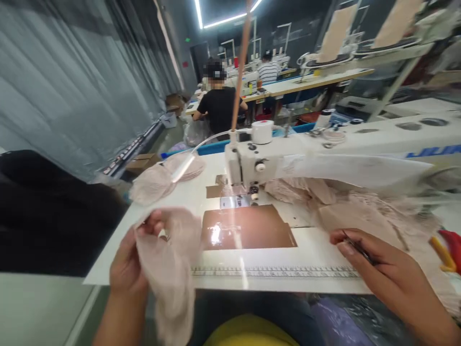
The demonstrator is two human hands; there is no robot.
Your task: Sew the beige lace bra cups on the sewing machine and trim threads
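My left hand (127, 262) is closed on a piece of beige fabric (173, 269), which hangs over the table's front edge at the left and is blurred. My right hand (382, 269) pinches a small dark metal tool (358, 247) above the table at the right. Between my hands, a brown sheet (248, 228) lies in front of the needle area of a white sewing machine (243, 161). More beige fabric (374, 216) is heaped beneath the machine arm and beside my right hand.
Stacked beige pieces (154, 182) lie at the table's back left. A ruler strip (277, 272) runs along the front edge of the table (133, 226). Red and yellow handles (448, 250) show at the far right. Two people sit at other machines beyond.
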